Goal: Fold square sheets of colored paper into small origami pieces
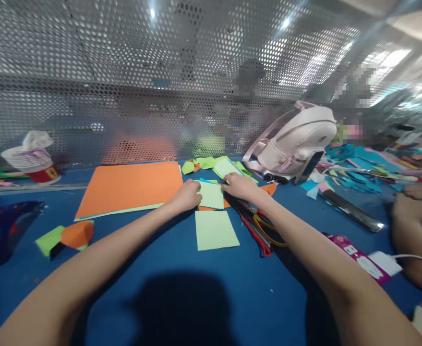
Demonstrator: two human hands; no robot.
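Across the blue counter (182, 293), going left to right, a dark blue glue gun (5, 226) lies at the left edge, with a white cup (34, 158) behind it against the perforated metal screen (124, 86). Nearer the middle sit a small orange and green scrap (70, 235) and a large orange sheet (131, 187), which lies flat with a pale green edge showing under it. Both arms stretch forward and converge on a light green square of paper (211, 194). The left hand (187, 194) is curled, fingertips pressed on the square's left edge; the right hand (240, 186) lies palm down with fingers bent at its upper right corner, and whether it pinches the paper cannot be told. A second light green rectangle (215, 229) lies loose just below, apart from both hands. Right of it, scissors and red and yellow cords (261, 230) lie under the right forearm. Open blue surface lies between the 2 forearms, toward the near edge. Farther right stand a pale pink backpack (297, 139), blue paper scraps (358, 173) and a dark ruler (351, 210); another person's hand (408, 211) rests at the right edge.
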